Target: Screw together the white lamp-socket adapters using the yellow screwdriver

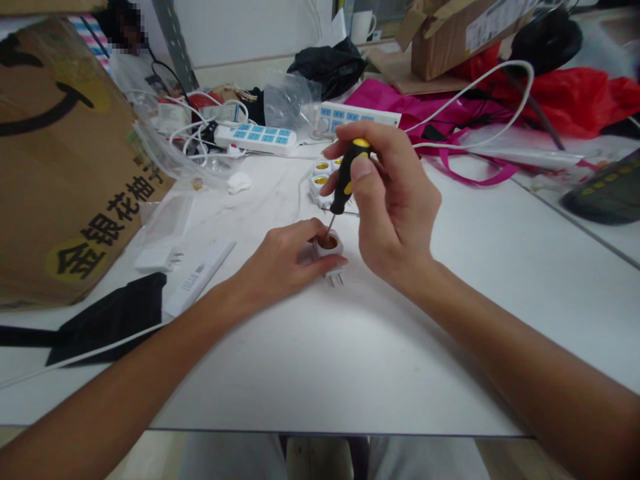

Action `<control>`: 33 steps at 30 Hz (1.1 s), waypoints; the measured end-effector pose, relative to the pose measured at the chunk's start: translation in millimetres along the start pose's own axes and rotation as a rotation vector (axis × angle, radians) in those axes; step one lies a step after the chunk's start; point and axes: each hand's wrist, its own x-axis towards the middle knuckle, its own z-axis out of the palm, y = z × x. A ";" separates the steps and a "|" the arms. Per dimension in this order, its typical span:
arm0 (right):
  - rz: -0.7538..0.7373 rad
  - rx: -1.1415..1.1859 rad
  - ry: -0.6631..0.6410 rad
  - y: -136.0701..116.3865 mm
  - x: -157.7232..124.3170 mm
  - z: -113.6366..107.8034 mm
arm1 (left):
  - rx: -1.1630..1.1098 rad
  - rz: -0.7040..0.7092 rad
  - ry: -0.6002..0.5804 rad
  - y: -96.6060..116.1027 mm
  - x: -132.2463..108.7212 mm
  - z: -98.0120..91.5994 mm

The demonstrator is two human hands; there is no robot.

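Observation:
My left hand (pixel 283 260) is closed around a small white lamp socket (pixel 331 248) with plug prongs, holding it against the white table (pixel 350 360). My right hand (pixel 395 200) grips a black and yellow screwdriver (pixel 349 177) upright. Its thin shaft points down into the socket's brass-coloured opening. Several more white sockets (pixel 321 175) with brass insides sit just behind the screwdriver.
A large brown cardboard box (pixel 60 153) stands at the left. White power strips (pixel 256 137) and tangled white cables lie behind. Pink and red bags (pixel 575 100), a cardboard carton (pixel 450 40) and a black bag (pixel 330 67) crowd the back. Black fabric (pixel 110 320) and small white parts lie front left.

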 end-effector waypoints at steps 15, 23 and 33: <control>-0.041 -0.103 -0.098 -0.1 -4.1 -0.6 | -0.057 0.012 -0.025 -2.1 2.7 0.0; -0.102 -0.142 -0.055 0.8 -0.9 -0.7 | -0.046 0.008 -0.021 -2.7 2.2 0.7; -0.035 -0.136 -0.049 3.3 -1.0 -4.5 | -0.017 0.003 -0.026 -3.4 0.5 -0.7</control>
